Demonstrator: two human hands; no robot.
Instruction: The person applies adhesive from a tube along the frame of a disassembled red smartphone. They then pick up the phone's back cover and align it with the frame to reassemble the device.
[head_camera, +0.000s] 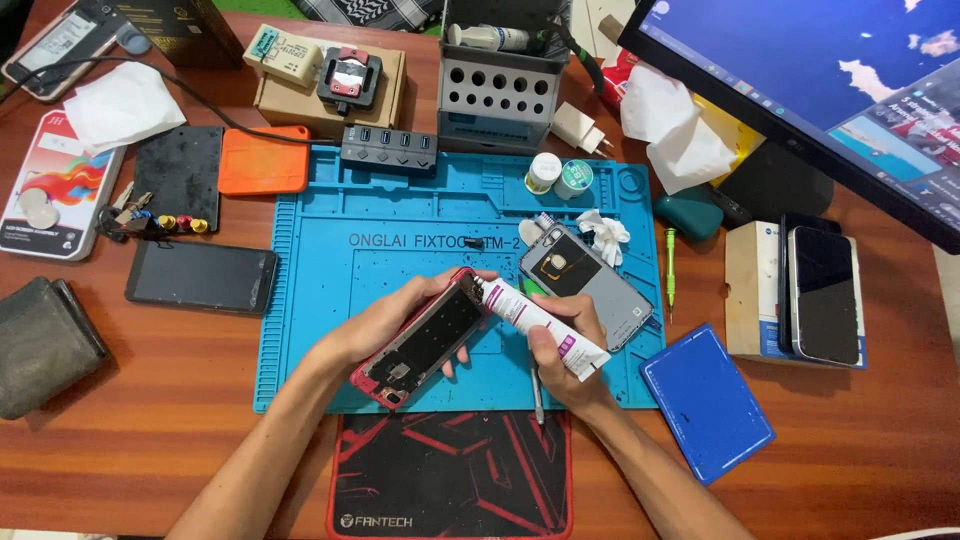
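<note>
1. Both hands are working over the blue mat (330, 300), near its front edge. Left hand (385, 325) is wrapping around a red-framed opened phone (425, 340), fingers under and thumb along its upper side, holding it clear of the mat. Right hand (560, 345) is closing around a white tube (540, 322), with the nozzle touching the phone's top corner.

2. Phone: its long axis is running diagonally, from lower left near the person up to the upper right. The end with the small metal parts is pointing back toward the person; the far end is meeting the nozzle. Its open dark inside is facing up.

3. Tube: it is lying on the opposite diagonal, nozzle pointing up-left at the phone, crimped purple-marked tail pointing down-right past the right wrist.

4. What could go wrong, as I judge it: the right hand is gripping the tube's soft body, so a hard squeeze could be pushing out too much and letting it spread onto the dark inner surface rather than staying on the frame edge.

5. The phone is being held in the air by one hand only; pressing with the nozzle could be tipping it or twisting it out of the grip.

6. A grey back cover (585, 280) is lying just beyond the right hand, and a thin tool (537, 392) is sitting under that hand; a drip or a slip could be landing on either.
</note>
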